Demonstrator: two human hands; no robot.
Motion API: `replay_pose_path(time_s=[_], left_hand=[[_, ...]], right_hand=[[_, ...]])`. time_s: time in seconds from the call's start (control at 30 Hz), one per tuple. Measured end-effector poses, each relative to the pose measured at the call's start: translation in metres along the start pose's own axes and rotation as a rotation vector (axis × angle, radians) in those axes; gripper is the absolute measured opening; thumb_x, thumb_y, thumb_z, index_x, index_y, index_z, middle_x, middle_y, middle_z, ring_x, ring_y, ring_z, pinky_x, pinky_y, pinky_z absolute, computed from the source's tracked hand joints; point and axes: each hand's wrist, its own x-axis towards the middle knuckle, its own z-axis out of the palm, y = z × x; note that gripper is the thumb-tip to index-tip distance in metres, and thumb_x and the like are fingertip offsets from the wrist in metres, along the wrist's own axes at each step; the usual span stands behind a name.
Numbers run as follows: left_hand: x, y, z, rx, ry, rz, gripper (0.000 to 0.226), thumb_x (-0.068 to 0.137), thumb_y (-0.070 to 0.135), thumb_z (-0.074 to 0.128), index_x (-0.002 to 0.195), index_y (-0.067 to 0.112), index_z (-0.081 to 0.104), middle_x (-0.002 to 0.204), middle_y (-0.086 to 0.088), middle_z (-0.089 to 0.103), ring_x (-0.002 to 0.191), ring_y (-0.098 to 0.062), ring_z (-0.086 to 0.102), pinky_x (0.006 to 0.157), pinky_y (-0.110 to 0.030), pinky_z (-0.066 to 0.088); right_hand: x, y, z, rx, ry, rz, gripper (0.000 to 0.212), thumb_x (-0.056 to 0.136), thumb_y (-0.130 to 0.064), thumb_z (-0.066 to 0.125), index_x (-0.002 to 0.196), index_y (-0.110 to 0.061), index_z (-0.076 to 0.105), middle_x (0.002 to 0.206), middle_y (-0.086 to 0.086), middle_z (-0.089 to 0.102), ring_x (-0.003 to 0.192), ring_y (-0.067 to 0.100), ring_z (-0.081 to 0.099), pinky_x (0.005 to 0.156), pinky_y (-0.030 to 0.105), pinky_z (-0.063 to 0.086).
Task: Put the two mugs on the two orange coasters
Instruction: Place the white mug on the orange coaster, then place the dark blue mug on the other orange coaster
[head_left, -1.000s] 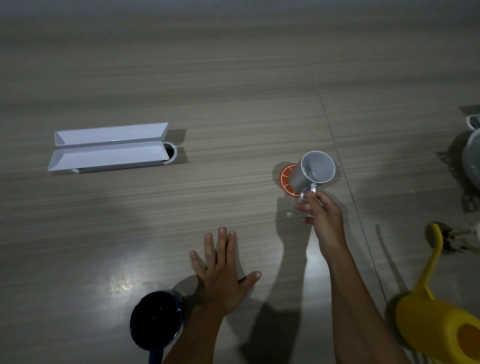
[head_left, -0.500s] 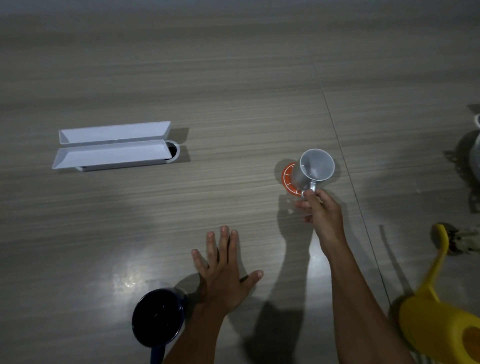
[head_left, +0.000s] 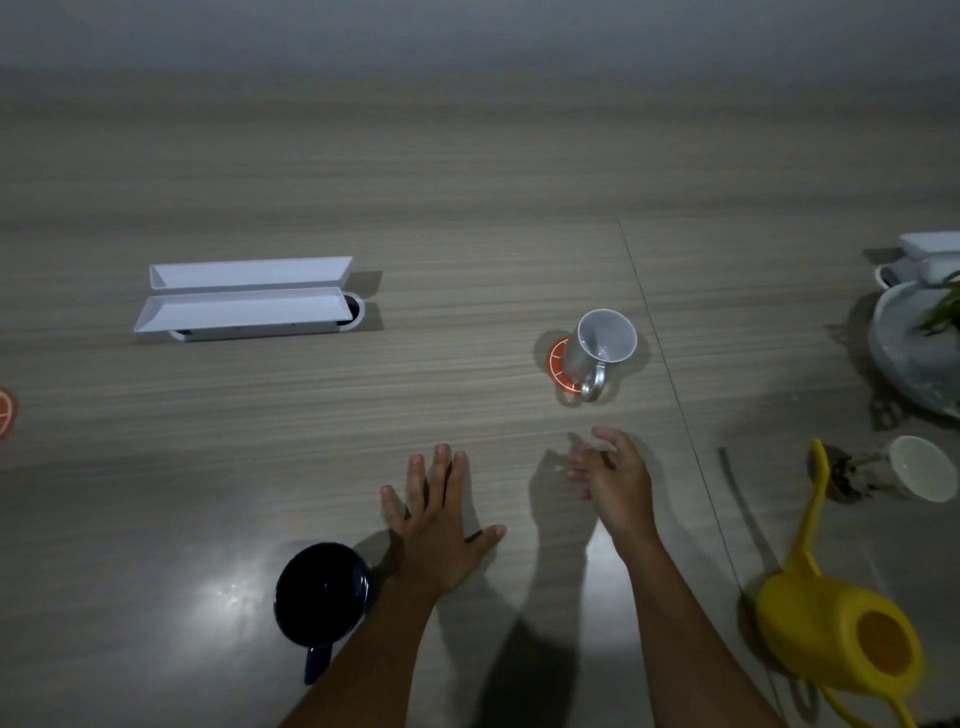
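Head view: the glossy white cylindrical mug (head_left: 601, 348) is sitting on a round orange coaster (head_left: 557, 366); both the right hand (head_left: 612, 475) and the left hand (head_left: 441, 519) are empty, fingers loose.

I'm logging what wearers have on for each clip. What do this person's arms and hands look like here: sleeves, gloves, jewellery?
Both forearms are bare up to the frame's bottom edge; no sleeve shows. The left hand and the right hand wear no gloves. No watch, bracelet or ring is visible, though the light is dim and the right fingers are blurred, so a thin ring could be missed.
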Motion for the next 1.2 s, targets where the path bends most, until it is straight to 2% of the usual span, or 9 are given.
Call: replay_pose_path(time_s=[0.17, 0.27, 0.4, 0.57, 0.7, 0.87, 1.0, 1.1, 1.2], left_hand=[[-0.026, -0.010, -0.006, 0.073, -0.005, 0.077, 0.090, 0.090, 0.061, 0.043, 0.155, 0.026, -0.006, 0.164, 0.003, -0.018, 0.151, -0.029, -0.014, 0.118, -0.058, 0.002], [-0.062, -0.016, 0.003, 0.069, -0.004, 0.133, 0.083, 0.092, 0.052, 0.041, 0.156, 0.025, -0.005, 0.164, 0.004, -0.018, 0.150, -0.027, -0.017, 0.120, -0.052, -0.001], [-0.106, -0.027, 0.015, 0.051, -0.021, 0.166, 0.078, 0.093, 0.046, 0.039, 0.156, 0.027, -0.003, 0.162, 0.008, -0.019, 0.150, -0.022, -0.018, 0.120, -0.046, -0.004], [-0.150, -0.063, 0.024, -0.008, -0.007, 0.254, 0.075, 0.093, 0.039, 0.044, 0.156, 0.026, 0.006, 0.163, 0.012, -0.011, 0.150, -0.015, -0.013, 0.121, -0.035, -0.003], [-0.177, -0.085, 0.027, -0.060, 0.051, 0.251, 0.066, 0.094, 0.033, 0.042, 0.155, 0.027, 0.017, 0.162, 0.016, 0.000, 0.149, -0.008, -0.004, 0.120, -0.033, 0.005], [-0.201, -0.103, 0.018, -0.368, 0.251, 0.107, 0.050, 0.089, 0.018, 0.058, 0.139, 0.022, 0.051, 0.147, 0.004, 0.049, 0.134, -0.010, 0.044, 0.109, -0.026, 0.033], [-0.210, -0.103, 0.007, -0.833, 0.287, -0.123, 0.043, 0.094, 0.019, 0.065, 0.118, 0.052, 0.050, 0.122, 0.022, 0.064, 0.110, 0.007, 0.057, 0.087, -0.011, 0.045], [-0.210, -0.103, 0.000, -1.070, 0.283, -0.220, 0.035, 0.094, 0.024, 0.066, 0.110, 0.051, 0.050, 0.112, 0.022, 0.069, 0.103, -0.002, 0.066, 0.082, -0.021, 0.049], [-0.211, -0.101, -0.010, -1.188, 0.245, -0.192, 0.025, 0.094, 0.031, 0.064, 0.113, 0.043, 0.051, 0.112, 0.006, 0.073, 0.093, -0.016, 0.072, 0.080, -0.030, 0.056]], right_hand=[[-0.052, 0.036, 0.006, -0.233, -0.041, -0.095, 0.018, 0.099, -0.015, 0.066, 0.116, -0.019, 0.071, 0.112, 0.001, 0.072, 0.109, 0.019, 0.067, 0.083, 0.012, 0.045], [-0.084, 0.048, 0.012, -0.385, -0.070, -0.181, 0.029, 0.100, -0.014, 0.063, 0.129, -0.012, 0.066, 0.132, 0.007, 0.065, 0.117, 0.013, 0.057, 0.097, 0.021, 0.040], [-0.114, 0.066, 0.018, -0.592, -0.173, -0.265, 0.044, 0.099, -0.010, 0.062, 0.143, -0.008, 0.056, 0.156, 0.012, 0.047, 0.147, 0.025, 0.038, 0.122, 0.035, 0.031], [-0.140, 0.087, 0.034, -0.849, -0.310, -0.438, 0.056, 0.098, -0.022, 0.061, 0.150, -0.008, 0.046, 0.167, 0.015, 0.026, 0.157, 0.034, 0.016, 0.126, 0.043, 0.018], [-0.157, 0.103, 0.048, -1.021, -0.454, -0.474, 0.072, 0.103, -0.047, 0.044, 0.163, -0.018, 0.017, 0.173, 0.009, -0.009, 0.158, 0.027, -0.014, 0.127, 0.048, -0.003], [-0.171, 0.102, 0.065, -1.153, -0.527, -0.544, 0.081, 0.100, -0.060, 0.036, 0.164, -0.021, 0.004, 0.171, 0.009, -0.019, 0.156, 0.028, -0.022, 0.125, 0.052, -0.010], [-0.177, 0.101, 0.075, -1.166, -0.532, -0.489, 0.092, 0.094, -0.068, 0.039, 0.163, -0.022, -0.002, 0.170, 0.007, -0.024, 0.155, 0.026, -0.027, 0.123, 0.054, -0.013], [-0.177, 0.101, 0.075, -1.174, -0.537, -0.478, 0.095, 0.093, -0.069, 0.039, 0.163, -0.023, -0.005, 0.169, 0.005, -0.027, 0.154, 0.025, -0.027, 0.123, 0.055, -0.012], [-0.178, 0.101, 0.073, -1.166, -0.543, -0.476, 0.095, 0.093, -0.067, 0.041, 0.163, -0.024, -0.006, 0.168, 0.003, -0.028, 0.154, 0.023, -0.028, 0.124, 0.055, -0.011]])
